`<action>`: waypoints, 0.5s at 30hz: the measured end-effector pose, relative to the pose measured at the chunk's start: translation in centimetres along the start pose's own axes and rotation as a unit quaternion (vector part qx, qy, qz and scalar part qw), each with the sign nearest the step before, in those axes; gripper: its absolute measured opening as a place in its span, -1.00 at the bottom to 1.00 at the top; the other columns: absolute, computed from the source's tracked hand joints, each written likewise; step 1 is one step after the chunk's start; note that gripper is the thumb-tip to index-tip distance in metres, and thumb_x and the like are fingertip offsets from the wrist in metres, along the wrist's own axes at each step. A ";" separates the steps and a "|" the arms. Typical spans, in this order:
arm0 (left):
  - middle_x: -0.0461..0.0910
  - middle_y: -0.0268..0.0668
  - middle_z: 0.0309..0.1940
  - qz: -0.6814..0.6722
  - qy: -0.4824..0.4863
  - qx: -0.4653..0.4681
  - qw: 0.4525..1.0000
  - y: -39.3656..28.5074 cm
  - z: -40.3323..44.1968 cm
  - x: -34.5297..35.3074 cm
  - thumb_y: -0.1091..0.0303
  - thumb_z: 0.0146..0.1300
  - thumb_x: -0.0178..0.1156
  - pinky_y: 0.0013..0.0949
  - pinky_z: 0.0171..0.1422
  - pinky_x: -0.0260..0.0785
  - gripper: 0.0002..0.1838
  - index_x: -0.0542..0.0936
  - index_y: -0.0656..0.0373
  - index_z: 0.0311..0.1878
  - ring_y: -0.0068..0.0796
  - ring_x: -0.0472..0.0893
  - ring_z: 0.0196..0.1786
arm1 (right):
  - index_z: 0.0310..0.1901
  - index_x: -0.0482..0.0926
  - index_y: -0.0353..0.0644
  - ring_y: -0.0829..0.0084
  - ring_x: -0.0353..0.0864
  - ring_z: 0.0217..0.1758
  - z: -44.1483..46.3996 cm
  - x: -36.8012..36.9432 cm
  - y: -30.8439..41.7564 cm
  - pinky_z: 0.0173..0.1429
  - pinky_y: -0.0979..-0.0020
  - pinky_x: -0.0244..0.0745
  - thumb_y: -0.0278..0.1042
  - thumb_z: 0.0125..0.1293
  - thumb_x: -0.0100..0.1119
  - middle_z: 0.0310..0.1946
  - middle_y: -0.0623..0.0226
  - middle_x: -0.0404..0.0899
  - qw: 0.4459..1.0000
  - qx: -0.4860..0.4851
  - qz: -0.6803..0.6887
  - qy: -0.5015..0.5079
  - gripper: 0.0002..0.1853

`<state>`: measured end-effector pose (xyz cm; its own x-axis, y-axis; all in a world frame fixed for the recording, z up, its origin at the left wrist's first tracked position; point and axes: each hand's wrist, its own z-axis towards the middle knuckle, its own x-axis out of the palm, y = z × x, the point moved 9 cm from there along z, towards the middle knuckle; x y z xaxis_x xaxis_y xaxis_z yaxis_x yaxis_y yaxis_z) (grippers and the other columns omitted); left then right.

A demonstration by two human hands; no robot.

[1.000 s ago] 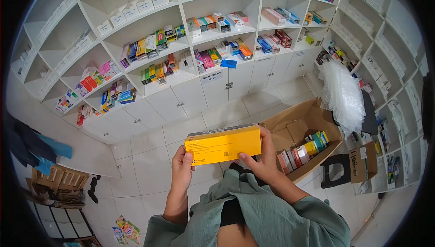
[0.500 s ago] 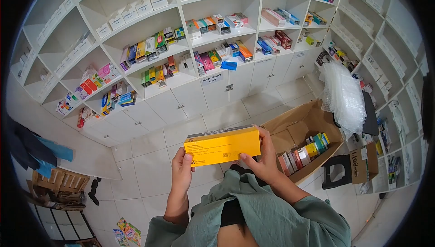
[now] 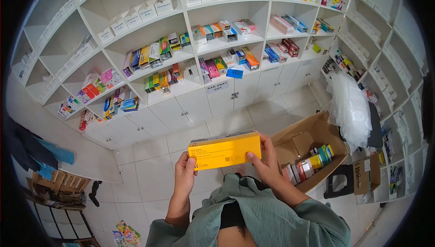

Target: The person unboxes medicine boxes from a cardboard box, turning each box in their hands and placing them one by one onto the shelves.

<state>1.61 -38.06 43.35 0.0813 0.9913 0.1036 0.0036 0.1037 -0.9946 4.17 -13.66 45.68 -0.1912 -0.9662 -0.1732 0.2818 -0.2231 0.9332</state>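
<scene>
A yellow box (image 3: 225, 152) with a dark top edge is held up in front of my body, its printed yellow side facing me. My left hand (image 3: 185, 170) grips its left end, thumb on the lower left corner. At the right end my right hand (image 3: 266, 163) holds it, with the thumb pressed on the front and fingers behind. Right of my right hand is an open cardboard box (image 3: 297, 141) with several medicine boxes (image 3: 308, 164) lined up inside.
White shelves (image 3: 226, 43) with medicine boxes and labelled bins curve around ahead. Bubble wrap (image 3: 349, 108) lies at the right, above a black stool (image 3: 339, 181) and a smaller carton (image 3: 366, 174). Dark and blue cloth (image 3: 45, 154) and a wooden crate (image 3: 59, 181) are at the left.
The shelves and cardboard box have shifted slightly right and down in the view. Both hands still hold the yellow box, which sits slightly lower in view.
</scene>
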 end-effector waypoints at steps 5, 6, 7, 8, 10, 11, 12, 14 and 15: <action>0.48 -0.44 -0.45 0.009 0.000 -0.014 1.000 1.0 3.7 0.1 0.06 0.40 -0.01 -0.63 -0.46 0.17 -0.63 0.48 0.24 -0.13 -0.75 0.31 -0.51 | 0.23 0.31 -0.26 0.49 0.42 -0.04 3.5 0.6 -3.7 0.08 0.40 0.34 -0.34 0.29 0.14 -0.04 0.27 0.45 0.995 0.043 0.088 -0.008 -0.50; 0.48 -0.44 -0.45 0.013 0.000 -0.017 1.000 1.1 4.6 0.2 0.07 0.41 -0.01 -0.63 -0.46 0.17 -0.64 0.48 0.24 -0.13 -0.75 0.31 -0.51 | 0.23 0.31 -0.26 0.51 0.42 -0.04 4.4 0.7 -4.0 0.09 0.41 0.34 -0.34 0.30 0.12 -0.06 0.28 0.46 0.992 0.055 0.114 -0.010 -0.51; 0.48 -0.44 -0.46 0.016 0.002 -0.020 1.000 1.0 5.6 0.4 0.09 0.41 -0.02 -0.62 -0.45 0.17 -0.65 0.48 0.23 -0.13 -0.75 0.31 -0.51 | 0.23 0.32 -0.26 0.52 0.43 -0.05 5.3 0.7 -4.5 0.09 0.41 0.34 -0.34 0.32 0.10 -0.07 0.29 0.47 0.988 0.067 0.139 -0.014 -0.53; 0.48 -0.44 -0.45 0.018 0.005 -0.018 1.000 0.9 6.7 0.6 0.09 0.42 -0.03 -0.62 -0.45 0.18 -0.66 0.48 0.23 -0.13 -0.75 0.31 -0.51 | 0.23 0.32 -0.26 0.53 0.43 -0.05 6.2 0.6 -4.6 0.10 0.41 0.34 -0.34 0.33 0.09 -0.08 0.29 0.48 0.988 0.063 0.140 -0.017 -0.54; 0.48 -0.44 -0.45 0.017 0.011 -0.016 1.000 0.7 8.6 1.2 0.10 0.42 -0.04 -0.62 -0.44 0.18 -0.66 0.48 0.22 -0.13 -0.74 0.31 -0.51 | 0.22 0.33 -0.26 0.54 0.43 -0.06 8.1 0.2 -5.0 0.11 0.42 0.34 -0.33 0.35 0.07 -0.10 0.30 0.50 0.988 0.057 0.139 -0.022 -0.56; 0.48 -0.43 -0.45 0.017 0.010 -0.018 1.000 0.6 9.5 1.5 0.10 0.42 -0.05 -0.61 -0.44 0.19 -0.66 0.48 0.22 -0.13 -0.74 0.32 -0.50 | 0.22 0.33 -0.26 0.54 0.42 -0.06 9.0 -0.1 -5.2 0.10 0.43 0.34 -0.33 0.36 0.06 -0.10 0.30 0.50 0.989 0.054 0.139 -0.023 -0.57; 0.48 -0.43 -0.45 0.016 0.009 -0.019 1.000 0.5 10.4 1.9 0.10 0.43 -0.05 -0.61 -0.44 0.19 -0.66 0.48 0.23 -0.13 -0.74 0.32 -0.50 | 0.22 0.33 -0.26 0.54 0.42 -0.07 9.9 -0.3 -5.5 0.09 0.44 0.35 -0.33 0.36 0.05 -0.10 0.30 0.49 0.989 0.053 0.139 -0.024 -0.57; 0.48 -0.43 -0.46 0.015 0.009 -0.022 1.000 0.5 12.0 2.5 0.10 0.43 -0.06 -0.60 -0.44 0.19 -0.66 0.48 0.23 -0.13 -0.73 0.32 -0.50 | 0.22 0.34 -0.26 0.55 0.41 -0.07 11.6 -0.8 -5.9 0.08 0.46 0.36 -0.34 0.37 0.04 -0.10 0.31 0.48 0.987 0.059 0.145 -0.025 -0.58; 0.48 -0.42 -0.46 0.015 0.010 -0.025 1.000 0.5 12.7 2.8 0.10 0.43 -0.06 -0.60 -0.44 0.19 -0.66 0.48 0.23 -0.13 -0.73 0.32 -0.50 | 0.22 0.34 -0.25 0.56 0.41 -0.08 12.3 -1.0 -5.9 0.07 0.47 0.36 -0.34 0.37 0.04 -0.11 0.31 0.47 0.986 0.067 0.150 -0.027 -0.58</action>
<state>-10.85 -34.18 43.19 0.1020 0.9920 0.0740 0.0500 0.0691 -0.9964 -8.90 -9.82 44.23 -0.1695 -0.9767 0.1314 0.2067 0.0951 0.9738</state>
